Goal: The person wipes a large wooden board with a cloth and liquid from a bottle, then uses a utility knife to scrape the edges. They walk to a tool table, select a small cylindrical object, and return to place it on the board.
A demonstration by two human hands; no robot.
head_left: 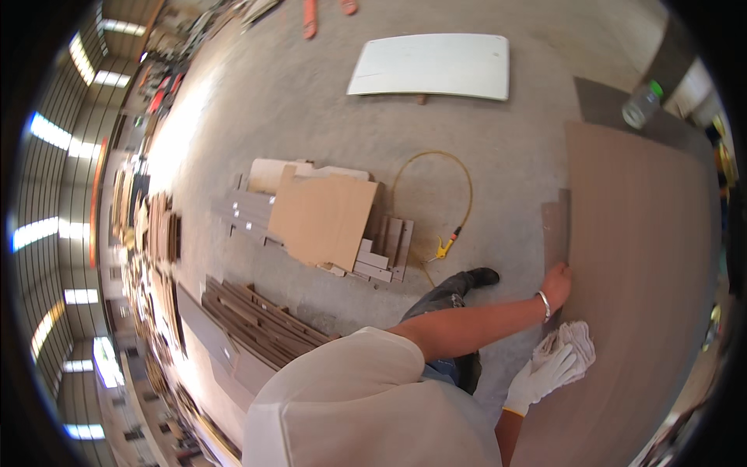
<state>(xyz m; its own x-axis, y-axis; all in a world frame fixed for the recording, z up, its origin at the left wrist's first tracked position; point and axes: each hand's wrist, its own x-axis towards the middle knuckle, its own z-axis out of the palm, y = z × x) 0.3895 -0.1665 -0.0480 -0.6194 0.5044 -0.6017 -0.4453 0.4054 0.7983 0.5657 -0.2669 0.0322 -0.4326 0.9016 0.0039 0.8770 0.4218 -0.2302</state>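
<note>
A large brown panel (638,265) lies flat on my right. Along its left edge runs a narrow brown board (565,222), and my bare left hand (556,286), with a bracelet at the wrist, is closed on it; its fingertips are partly hidden. My right hand (541,377) wears a white work glove and presses a crumpled pale rag (572,346) against the panel near its left edge. Another brown strip (551,233) shows just left of the narrow board.
A clear jar with green lid (644,105) stands beyond the panel. On the floor are a yellow air gun (445,245) with its hose, a stack of boards topped by a tan sheet (323,214), brown planks (257,319) and a raised white panel (432,66).
</note>
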